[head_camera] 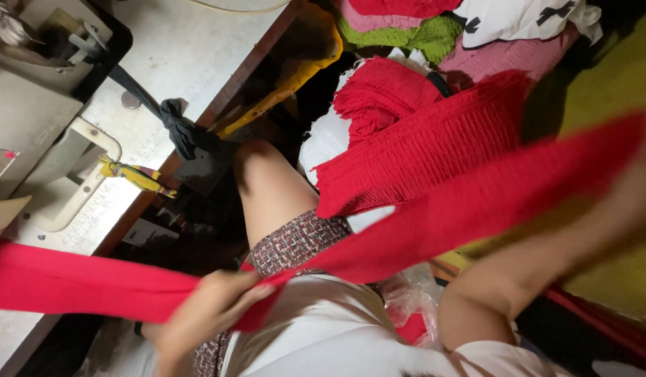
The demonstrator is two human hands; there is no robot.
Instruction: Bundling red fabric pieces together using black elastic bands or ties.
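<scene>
Stretching long red fabric strip (85,283) out across lap, looks like mid-pull, smoothing or straightening step imo. Left hand (208,311) at bottom centre, fingers pinched shut on strip. Right hand (633,202) far right edge, blurred, raised high, seems gripping other end, can't tell for sure. Right forearm angled up from lower right. Strip runs lower left to upper right. Next move probably needs even tension, both ends level. Farther up: red fabric pile (406,132) centre, sewing machine (36,105) on bench (190,49) upper left.
</scene>
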